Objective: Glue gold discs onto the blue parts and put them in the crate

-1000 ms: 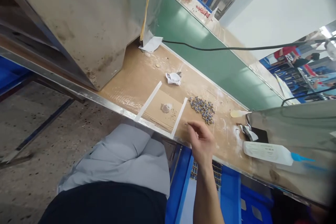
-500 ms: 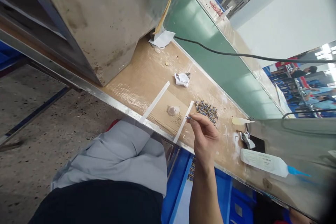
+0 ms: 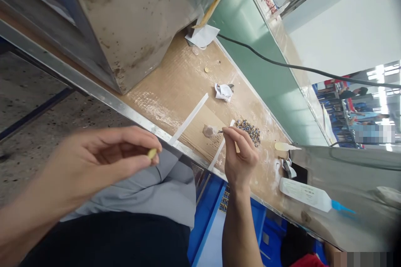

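My left hand [image 3: 103, 160] is raised over my lap, in front of the bench edge, its thumb and fingers pinching a small yellow round piece [image 3: 152, 153]. Over the bench, my right hand [image 3: 240, 160] is closed in a pinch on a tiny dark part [image 3: 220, 132], too small to make out its kind. Just left of those fingertips lies a small round clear dish [image 3: 208, 131] with tiny grains [image 3: 214, 142] scattered below it on cardboard [image 3: 196, 127]. Behind my right hand is a pile of small blue and brass-coloured parts [image 3: 250, 130], partly hidden by the hand.
A large metal box [image 3: 138, 21] stands on the bench at left. Crumpled paper [image 3: 224, 91] lies farther back. At right are a small dropper bottle [image 3: 283, 146] and a white bottle with blue nozzle [image 3: 305, 194]. A black cable [image 3: 269, 61] hangs across. Blue bins [image 3: 203, 208] sit below.
My left hand has come into view from the left with the yellow piece. My right hand has moved slightly left and up, towards the round dish, still pinching. The view has shifted a little.
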The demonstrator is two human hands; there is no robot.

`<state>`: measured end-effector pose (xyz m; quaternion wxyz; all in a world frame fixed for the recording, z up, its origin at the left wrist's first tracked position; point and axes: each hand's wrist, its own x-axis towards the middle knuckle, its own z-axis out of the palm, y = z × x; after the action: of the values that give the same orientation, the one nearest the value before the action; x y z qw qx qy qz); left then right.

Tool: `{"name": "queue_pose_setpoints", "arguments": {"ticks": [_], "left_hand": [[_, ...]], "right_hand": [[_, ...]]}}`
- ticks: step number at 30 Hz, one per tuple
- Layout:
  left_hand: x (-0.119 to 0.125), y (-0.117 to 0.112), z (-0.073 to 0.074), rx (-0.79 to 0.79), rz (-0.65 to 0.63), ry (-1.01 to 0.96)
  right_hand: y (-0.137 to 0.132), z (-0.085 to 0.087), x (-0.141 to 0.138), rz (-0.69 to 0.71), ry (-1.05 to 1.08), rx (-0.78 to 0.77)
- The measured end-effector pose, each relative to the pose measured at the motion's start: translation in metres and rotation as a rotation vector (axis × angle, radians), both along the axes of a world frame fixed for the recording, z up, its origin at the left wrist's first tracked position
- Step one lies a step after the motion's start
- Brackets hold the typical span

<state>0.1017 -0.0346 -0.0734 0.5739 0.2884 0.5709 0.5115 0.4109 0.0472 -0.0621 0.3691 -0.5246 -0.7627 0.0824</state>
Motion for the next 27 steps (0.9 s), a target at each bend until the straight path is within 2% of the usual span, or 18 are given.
{"name": "queue_pose_setpoints", "arguments": {"ticks": [3, 5, 14, 22, 24, 27], "left_hand": [[0.013, -0.004, -0.013, 0.052, -0.241, -0.080], [0.015, -0.004, -0.020, 0.066, -0.299, -0.084], [0.003, -0.001, -0.022, 0.028, -0.270, -0.072], [0.002, -0.004, -0.035, 0.056, -0.298, -0.090], [0.002, -0.004, -0.032, 0.052, -0.294, -0.101], [0.002, -0.002, -0.021, -0.006, -0.309, -0.115]], "right_hand": [[0.001, -0.002, 0.000, 0.015, -0.037, 0.008], [0.001, -0.002, 0.001, 0.026, -0.063, 0.017], [-0.001, 0.001, 0.002, 0.038, -0.187, 0.047], [0.000, 0.003, 0.000, 0.053, -0.214, 0.055], [0.000, 0.002, 0.000, 0.053, -0.223, 0.059], [0.000, 0.001, 0.000, 0.048, -0.244, 0.103]]}}
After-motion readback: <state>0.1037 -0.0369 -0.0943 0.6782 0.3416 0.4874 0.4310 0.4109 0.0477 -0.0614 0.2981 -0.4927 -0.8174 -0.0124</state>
